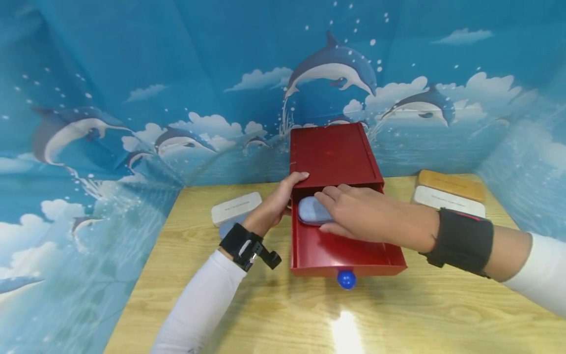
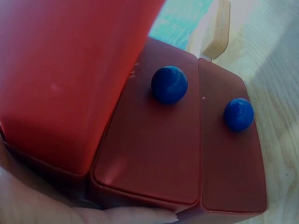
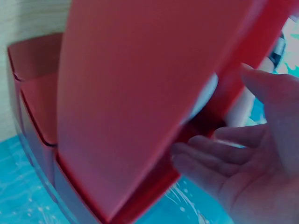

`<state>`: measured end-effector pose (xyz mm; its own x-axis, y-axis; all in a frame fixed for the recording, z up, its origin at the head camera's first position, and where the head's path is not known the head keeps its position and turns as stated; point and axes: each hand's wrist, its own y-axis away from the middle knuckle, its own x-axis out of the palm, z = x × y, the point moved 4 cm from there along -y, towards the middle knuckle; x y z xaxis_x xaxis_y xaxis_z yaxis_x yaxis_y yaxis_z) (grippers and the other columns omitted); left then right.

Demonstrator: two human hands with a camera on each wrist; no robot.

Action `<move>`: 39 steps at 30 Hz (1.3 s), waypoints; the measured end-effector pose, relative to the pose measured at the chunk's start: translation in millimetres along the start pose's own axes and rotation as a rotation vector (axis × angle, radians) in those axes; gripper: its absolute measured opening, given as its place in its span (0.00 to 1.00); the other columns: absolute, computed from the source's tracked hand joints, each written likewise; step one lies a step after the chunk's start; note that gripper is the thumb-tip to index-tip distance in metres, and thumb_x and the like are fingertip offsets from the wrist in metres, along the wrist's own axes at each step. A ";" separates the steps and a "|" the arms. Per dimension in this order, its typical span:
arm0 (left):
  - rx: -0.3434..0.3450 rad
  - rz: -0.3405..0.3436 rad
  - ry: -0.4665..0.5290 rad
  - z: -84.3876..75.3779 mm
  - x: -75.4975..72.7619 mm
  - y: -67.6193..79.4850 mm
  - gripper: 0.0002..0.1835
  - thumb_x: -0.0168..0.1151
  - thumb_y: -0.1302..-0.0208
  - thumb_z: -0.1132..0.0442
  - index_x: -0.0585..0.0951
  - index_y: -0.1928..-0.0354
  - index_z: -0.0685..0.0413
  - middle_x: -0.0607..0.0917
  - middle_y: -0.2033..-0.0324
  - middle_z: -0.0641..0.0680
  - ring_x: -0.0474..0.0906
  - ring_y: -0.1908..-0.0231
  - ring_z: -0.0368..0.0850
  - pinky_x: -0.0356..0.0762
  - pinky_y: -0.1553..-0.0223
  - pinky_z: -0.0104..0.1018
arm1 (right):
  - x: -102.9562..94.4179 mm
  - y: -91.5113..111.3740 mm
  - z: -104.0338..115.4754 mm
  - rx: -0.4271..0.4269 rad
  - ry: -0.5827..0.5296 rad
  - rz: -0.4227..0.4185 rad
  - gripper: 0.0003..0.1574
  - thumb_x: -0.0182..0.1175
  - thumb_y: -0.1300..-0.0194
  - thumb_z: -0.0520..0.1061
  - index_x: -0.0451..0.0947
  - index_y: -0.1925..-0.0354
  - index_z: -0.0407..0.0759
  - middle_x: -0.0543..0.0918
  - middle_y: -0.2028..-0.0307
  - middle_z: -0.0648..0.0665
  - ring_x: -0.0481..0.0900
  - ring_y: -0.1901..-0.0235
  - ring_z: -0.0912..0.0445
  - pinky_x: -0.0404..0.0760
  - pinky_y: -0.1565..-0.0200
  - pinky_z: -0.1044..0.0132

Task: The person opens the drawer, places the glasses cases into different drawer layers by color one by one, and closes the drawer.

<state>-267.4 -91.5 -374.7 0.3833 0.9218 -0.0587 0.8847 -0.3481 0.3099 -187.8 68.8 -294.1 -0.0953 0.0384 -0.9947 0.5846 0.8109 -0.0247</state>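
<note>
A red drawer cabinet (image 1: 331, 152) stands on the table with its top drawer (image 1: 340, 253) pulled out. Inside that drawer, toward the back, lies a light-blue glasses case (image 1: 311, 210), partly hidden by my right hand (image 1: 360, 211). In the right wrist view, the fingers of this hand reach over the drawer's side, loosely extended, with the glasses case (image 3: 204, 98) just beyond. My left hand (image 1: 278, 199) rests against the cabinet's left side, thumb on the top's front edge. The left wrist view shows its straight fingers (image 2: 135, 214) along the cabinet's side.
Two lower drawers with blue knobs (image 2: 169, 85) are closed. Left of the cabinet lie a white case (image 1: 236, 208) and a blue case (image 1: 231, 225). On the right are another white case (image 1: 448, 200) and an orange-brown case (image 1: 451, 185). A dolphin-printed cloth (image 1: 221, 49) hangs behind.
</note>
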 end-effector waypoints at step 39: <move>0.004 -0.014 -0.005 -0.3 -0.2 3.0 0.34 0.48 0.41 0.32 0.70 0.42 0.48 0.78 0.53 0.60 0.79 0.62 0.56 0.80 0.64 0.49 | 58.9 31.2 -117.6 0.714 -1.423 0.111 0.50 0.47 0.36 0.74 0.62 0.36 0.36 0.75 0.44 0.33 0.80 0.53 0.47 0.78 0.52 0.53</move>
<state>-264.9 -92.6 -373.5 0.3724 0.9256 -0.0674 0.8911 -0.3363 0.3048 -269.9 165.1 -341.8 0.5283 -0.8075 -0.2623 0.8165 0.3983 0.4180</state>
